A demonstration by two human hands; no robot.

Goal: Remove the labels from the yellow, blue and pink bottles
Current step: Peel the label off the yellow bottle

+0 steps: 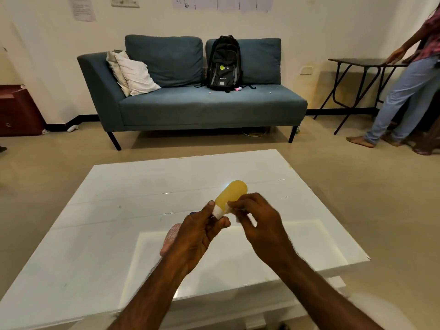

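Here left hand (200, 231) grips yellow bottle (231, 196).

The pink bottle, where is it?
In the head view, the pink bottle lies on the white table, mostly hidden behind the left hand holding the yellow bottle.

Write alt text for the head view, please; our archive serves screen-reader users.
Two hands hold a yellow bottle above a white table: the left hand grips its white cap end while the right hand pinches at its side. A pink bottle lies partly hidden behind the left hand. Beyond stands a blue sofa with a black backpack.
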